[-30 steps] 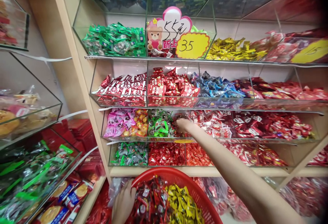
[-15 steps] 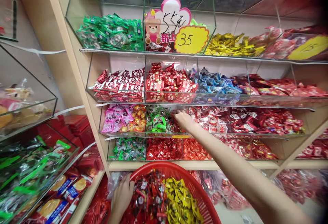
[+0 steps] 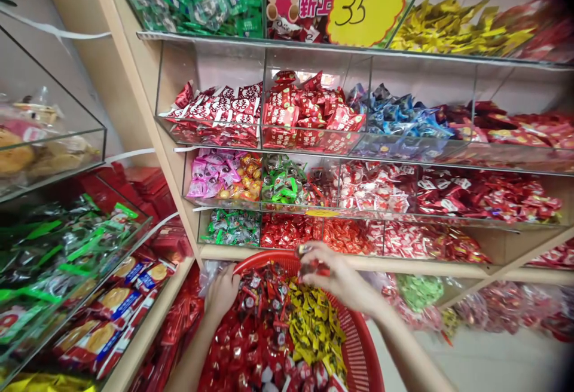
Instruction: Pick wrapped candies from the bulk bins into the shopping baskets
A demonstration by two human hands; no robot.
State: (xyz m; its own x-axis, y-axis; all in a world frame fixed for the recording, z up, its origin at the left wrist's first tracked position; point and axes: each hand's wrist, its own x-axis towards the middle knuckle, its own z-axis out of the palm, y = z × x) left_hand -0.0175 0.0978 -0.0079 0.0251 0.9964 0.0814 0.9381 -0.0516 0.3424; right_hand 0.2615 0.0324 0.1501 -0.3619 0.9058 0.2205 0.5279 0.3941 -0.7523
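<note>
A red plastic basket is filled with wrapped candies: dark red ones at the left and middle, yellow ones on the right. My left hand grips the basket's left rim. Above the basket's far right part, my right hand is closed around a few dark-wrapped candies. Behind it, the third shelf row holds green-wrapped candies beside dark red ones.
Shelves of clear bins with candies stand in front, with a yellow price tag above. A side shelf with packaged biscuits is at the left. Bagged candies lie under the lowest shelf.
My right hand has come back from the third-row bin to above the basket, bringing candies. The view has tilted downward and shows more of the basket. My left hand stays at the rim.
</note>
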